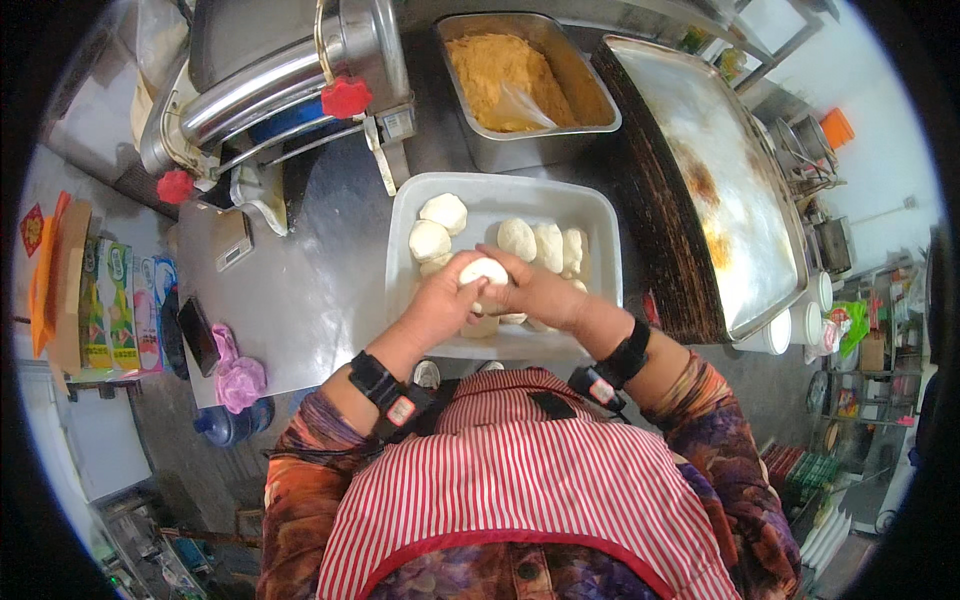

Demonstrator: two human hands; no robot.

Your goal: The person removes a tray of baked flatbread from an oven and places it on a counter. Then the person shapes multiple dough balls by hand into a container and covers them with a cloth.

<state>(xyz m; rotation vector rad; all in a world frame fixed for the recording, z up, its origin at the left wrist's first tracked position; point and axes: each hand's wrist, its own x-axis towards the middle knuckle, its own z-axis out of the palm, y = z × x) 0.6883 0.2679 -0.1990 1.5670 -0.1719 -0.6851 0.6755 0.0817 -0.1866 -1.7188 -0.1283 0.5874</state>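
Observation:
Both my hands meet over the near half of a pale plastic tub (607, 235). Between them is a round, pale dough ball (484, 270). My left hand (443, 302) has its fingers curled against the ball from the left. From the right, my right hand (535, 290) wraps its fingers and thumb round the same ball. Dough pieces (444, 212) lie at the tub's left side, and several more dough balls (516, 240) sit in a row right of the middle. My hands hide part of the dough below them.
Behind the tub stands a deep metal pan (545, 150) of yellow-brown filling. Stacked baking trays (735, 190) rise on the right. A roller machine with red knobs (346, 97) is at the back left. A small scale (219, 240), a phone (198, 335) and a pink cloth (238, 372) lie left.

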